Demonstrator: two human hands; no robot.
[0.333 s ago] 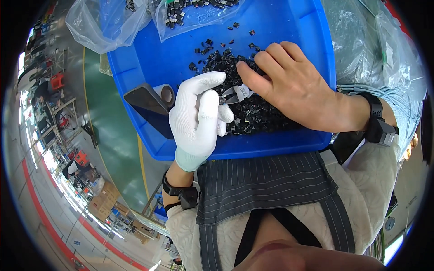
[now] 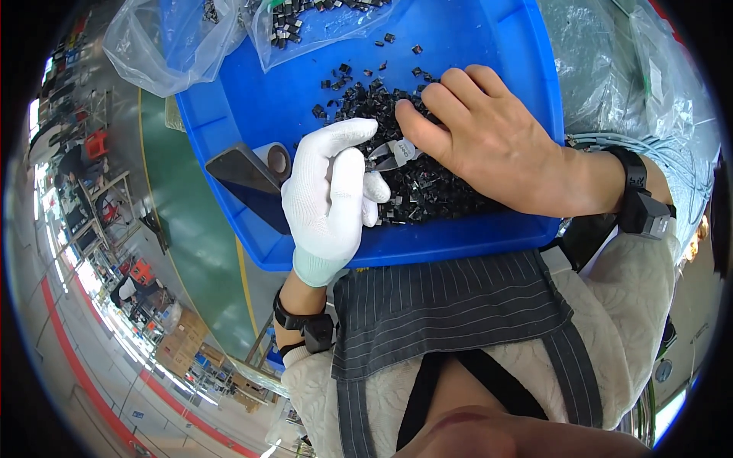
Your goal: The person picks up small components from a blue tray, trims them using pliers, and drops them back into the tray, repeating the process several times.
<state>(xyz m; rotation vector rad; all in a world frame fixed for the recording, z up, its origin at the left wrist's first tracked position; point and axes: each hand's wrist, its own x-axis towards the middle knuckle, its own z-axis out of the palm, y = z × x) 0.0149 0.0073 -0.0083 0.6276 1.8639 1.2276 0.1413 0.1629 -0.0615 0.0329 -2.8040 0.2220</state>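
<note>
The right grip [image 2: 496, 141], a bare hand, is clenched around the nippers [image 2: 395, 155], knuckles upward, covering the handles. The left grip [image 2: 328, 191], in a white knitted glove, is curled beside the tool's tips; whether its fingers pinch a small part there, I cannot tell.

The surface is a blue plastic tray [image 2: 458, 38] with raised walls; what carries it is hidden. A heap of small black parts [image 2: 435, 191] covers its middle and near side, with loose pieces scattered toward the far side. Against the left wall leans a dark flat slab [image 2: 243, 169], just beside a roll [image 2: 279, 159] lying with its brown ring end showing. At the far side, 2 clear plastic bags overlap the tray; 1 of them [image 2: 321, 34] holds more black parts. To the right are plastic sheeting [image 2: 595, 76] and a bundle of pale cables [image 2: 649, 143].

Beyond the tray's left side is green floor [image 2: 191, 237] with yellow lines, then a workshop with cluttered workstations, cartons [image 2: 182, 340] and red bands along the edge.

The nippers are over the heap, between the 2 grips. Their long axis runs roughly left to right, rising slightly to the right in view; the parted metal jaws point left, toward the glove.
</note>
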